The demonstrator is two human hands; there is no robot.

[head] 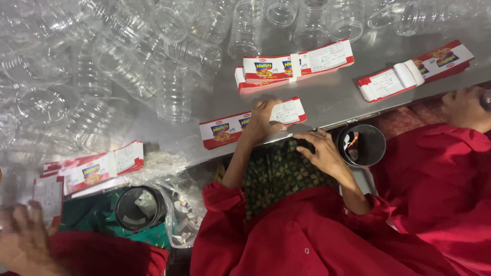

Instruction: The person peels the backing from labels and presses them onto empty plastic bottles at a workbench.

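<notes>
— Steel table (332, 97) fills the view, grey and shiny, and its far side is heaped with clear plastic jars (128, 61) lying on their sides and standing.

— And the printed stacks?

— Flat label stacks in red and white, each with a yellow patch and a picture of food. One banded stack (414, 71) lies at the right edge, wrapped by a white paper strip. A double stack (294, 66) sits in the middle, just beside the jars. Another stack (94, 171) lies at the left, close to crumpled clear plastic.

— Which one do the hands work on?

— The near stack (250, 125), at the table's front edge. The left hand (262, 121) lies flat on its middle, fingers spread, pressing it down. The right hand (322, 151) is apart from it, resting open at the table's edge, holding nothing.

— Anything smaller?

— Two round dark cups: one (364, 145) just right of the right hand, one (139, 207) lower left. Other people's hands show at the far right (463, 107) and the bottom left corner (23, 235).
</notes>
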